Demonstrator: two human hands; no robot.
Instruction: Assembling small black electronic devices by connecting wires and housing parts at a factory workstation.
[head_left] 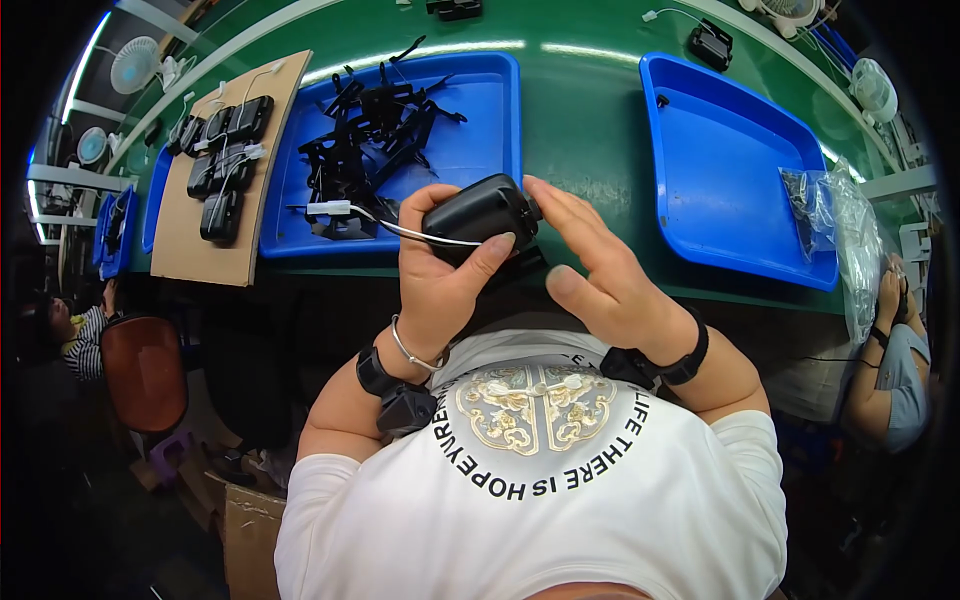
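My left hand (440,265) is wrapped round a black rounded plastic casing (480,217), thumb along its near side. A white cable (385,222) runs from the casing past my fingers and ends in a white plug (329,208). My right hand (600,270) has its fingers stretched out and its thumb apart. Its fingertips lie against or very close to the casing's right end, where a small black part juts out; contact is hard to make out. Behind the left hand, a blue tray (480,110) holds a heap of black brackets (375,130).
On the left, a cardboard sheet (175,255) carries several black casings (225,170) with white cables. Another blue tray (720,150) on the right has clear plastic bags (850,240) at its corner. A black casing (711,43) lies farther back on the green table (580,110). Other people sit at both sides.
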